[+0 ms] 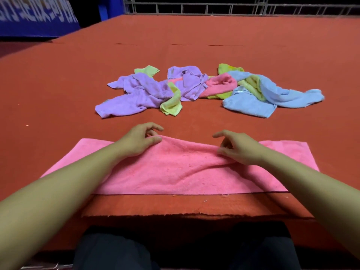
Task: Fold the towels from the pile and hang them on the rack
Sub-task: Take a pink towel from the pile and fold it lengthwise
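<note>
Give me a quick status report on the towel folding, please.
Left hand and right hand pinching pink towel's far edge. Towel lying flat on table. Pile waiting beyond. Nothing in the way.

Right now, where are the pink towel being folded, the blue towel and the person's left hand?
pink towel (pixel 175 172): head view, flat middle of the cloth.
blue towel (pixel 251 105): head view, its near flat part.
left hand (pixel 138 141): head view, back of the hand.

I see a broad table covered in rust-red felt cloth (pixel 194 36), its near edge frayed. Beyond its far edge runs a grey metal grid railing (pixel 233 6), and a blue printed banner (pixel 35 18) stands far left.
</note>
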